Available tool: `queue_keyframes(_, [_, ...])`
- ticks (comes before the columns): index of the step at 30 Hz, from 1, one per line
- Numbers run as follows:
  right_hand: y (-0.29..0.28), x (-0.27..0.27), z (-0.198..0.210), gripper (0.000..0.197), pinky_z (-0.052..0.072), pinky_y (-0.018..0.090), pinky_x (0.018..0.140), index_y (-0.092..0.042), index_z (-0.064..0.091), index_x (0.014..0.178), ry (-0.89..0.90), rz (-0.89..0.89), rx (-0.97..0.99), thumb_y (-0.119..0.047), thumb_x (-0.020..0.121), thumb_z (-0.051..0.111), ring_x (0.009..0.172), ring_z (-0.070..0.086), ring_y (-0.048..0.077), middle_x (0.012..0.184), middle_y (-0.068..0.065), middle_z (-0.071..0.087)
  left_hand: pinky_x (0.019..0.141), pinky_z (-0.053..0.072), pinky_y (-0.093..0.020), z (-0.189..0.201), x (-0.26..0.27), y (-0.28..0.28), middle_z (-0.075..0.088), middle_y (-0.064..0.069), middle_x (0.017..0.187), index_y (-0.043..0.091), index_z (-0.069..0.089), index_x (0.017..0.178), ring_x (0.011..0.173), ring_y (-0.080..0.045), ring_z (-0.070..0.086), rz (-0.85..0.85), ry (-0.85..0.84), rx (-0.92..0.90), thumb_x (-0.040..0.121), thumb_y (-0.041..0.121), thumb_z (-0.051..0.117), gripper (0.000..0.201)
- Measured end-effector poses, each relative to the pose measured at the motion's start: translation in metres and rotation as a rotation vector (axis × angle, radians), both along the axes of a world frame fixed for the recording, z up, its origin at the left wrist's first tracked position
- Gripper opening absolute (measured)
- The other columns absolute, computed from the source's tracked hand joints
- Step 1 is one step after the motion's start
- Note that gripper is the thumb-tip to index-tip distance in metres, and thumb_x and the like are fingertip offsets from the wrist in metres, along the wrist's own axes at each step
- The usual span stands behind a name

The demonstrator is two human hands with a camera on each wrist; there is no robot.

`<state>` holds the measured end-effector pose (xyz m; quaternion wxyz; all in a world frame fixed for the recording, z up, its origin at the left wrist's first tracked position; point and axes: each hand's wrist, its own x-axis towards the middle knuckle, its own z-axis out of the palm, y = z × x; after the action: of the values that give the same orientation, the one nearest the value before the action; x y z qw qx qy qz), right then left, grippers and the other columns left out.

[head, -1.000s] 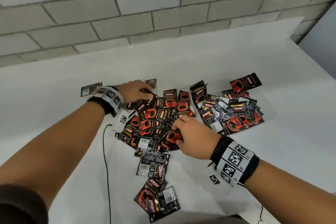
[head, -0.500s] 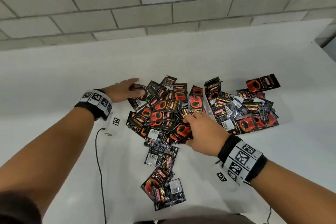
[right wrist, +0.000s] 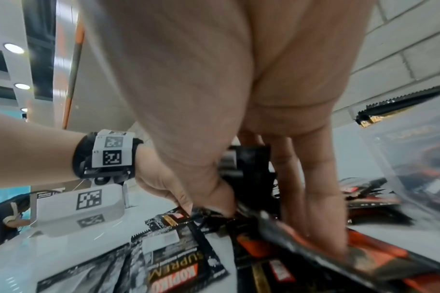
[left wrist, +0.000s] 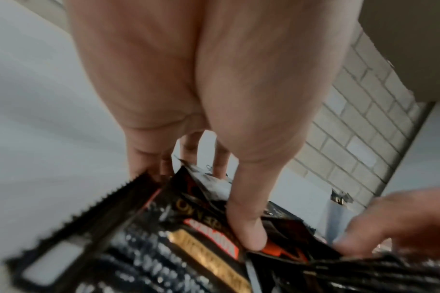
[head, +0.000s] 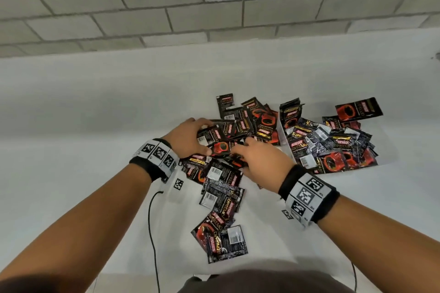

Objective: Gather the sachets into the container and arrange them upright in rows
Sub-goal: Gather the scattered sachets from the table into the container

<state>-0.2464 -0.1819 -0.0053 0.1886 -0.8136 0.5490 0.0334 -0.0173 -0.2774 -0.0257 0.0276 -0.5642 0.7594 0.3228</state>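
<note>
Both hands' fingers (head: 202, 123) curled, gripping sachets (head: 221, 147) amid the heap on the white table (head: 95, 114).

Head camera looks down; both blurry wrist cameras sit close, apparently sharing the sachets (head: 221, 145).

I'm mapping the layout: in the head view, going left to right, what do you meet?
Black cable → left hand → right hand → clear container of sachets → lone sachet at far right.
</note>
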Motion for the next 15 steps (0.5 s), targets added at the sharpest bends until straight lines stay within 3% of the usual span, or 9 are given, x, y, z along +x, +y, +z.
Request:
queue_keyframes(4, [-0.005,-0.004,0.011,0.052,0.051,0.036,0.080,-0.024,0.054,0.141,-0.101,-0.027,-0.049,-0.003,0.094,0.050,0.099,0.062,0.028,0.113,0.008,0.061,0.083,0.051,-0.030,0.001,0.000,0.004,0.064,-0.003,0.126,0.026,0.046,0.146,0.101,-0.021,0.064,0.076,0.084,0.050,0.085,0.031,0.082,0.071])
queue_keyframes(7, [-0.004,-0.013,0.025,0.048,0.050,0.035,0.089,-0.024,0.061,0.135,-0.193,-0.041,-0.092,-0.002,0.093,0.052,0.104,0.062,0.024,0.115,0.007,0.067,0.074,0.047,-0.031,0.009,-0.007,0.009,0.068,-0.009,0.116,0.028,0.051,0.141,0.092,-0.028,0.064,0.176,0.205,0.131,0.098,0.025,0.063,0.044])
queue_keyframes(10, [-0.001,-0.029,0.046,0.038,0.048,0.018,0.073,-0.026,0.072,0.119,-0.402,-0.101,-0.132,-0.004,0.090,0.060,0.081,0.063,0.009,0.097,-0.005,0.072,0.068,0.041,-0.031,0.021,-0.017,0.014,0.063,-0.003,0.104,0.023,0.057,0.132,0.086,-0.020,0.055,0.238,0.303,0.200,0.104,0.023,0.044,0.031])
queue_keyframes(11, [0.001,-0.037,0.055,0.035,0.045,0.012,0.068,-0.028,0.072,0.115,-0.467,-0.135,-0.130,-0.006,0.090,0.064,0.074,0.062,0.004,0.092,-0.011,0.071,0.068,0.039,-0.030,0.023,-0.020,0.015,0.058,-0.003,0.100,0.024,0.057,0.131,0.085,-0.020,0.053,0.219,0.291,0.199,0.101,0.035,0.045,0.034])
queue_keyframes(12, [0.002,-0.046,0.064,0.034,0.044,0.009,0.066,-0.031,0.071,0.115,-0.515,-0.176,-0.130,-0.010,0.089,0.067,0.074,0.062,0.000,0.089,-0.017,0.069,0.071,0.039,-0.031,0.022,-0.021,0.014,0.054,-0.005,0.101,0.027,0.056,0.133,0.087,-0.022,0.051,0.184,0.271,0.204,0.091,0.053,0.047,0.050])
queue_keyframes(14, [0.004,-0.068,0.083,0.036,0.046,0.005,0.073,-0.036,0.070,0.114,-0.584,-0.268,-0.173,-0.015,0.086,0.072,0.080,0.064,-0.006,0.090,-0.026,0.067,0.089,0.044,-0.035,0.020,-0.019,0.014,0.047,-0.005,0.118,0.035,0.046,0.145,0.104,-0.023,0.052,0.113,0.135,0.213,0.064,0.084,0.053,0.095])
queue_keyframes(15, [0.005,-0.082,0.090,0.037,0.045,0.003,0.075,-0.038,0.070,0.111,-0.612,-0.320,-0.215,-0.015,0.083,0.075,0.082,0.065,-0.010,0.089,-0.028,0.067,0.100,0.045,-0.037,0.018,-0.019,0.016,0.042,-0.004,0.127,0.039,0.037,0.151,0.114,-0.024,0.050,0.074,0.054,0.215,0.053,0.091,0.061,0.113])
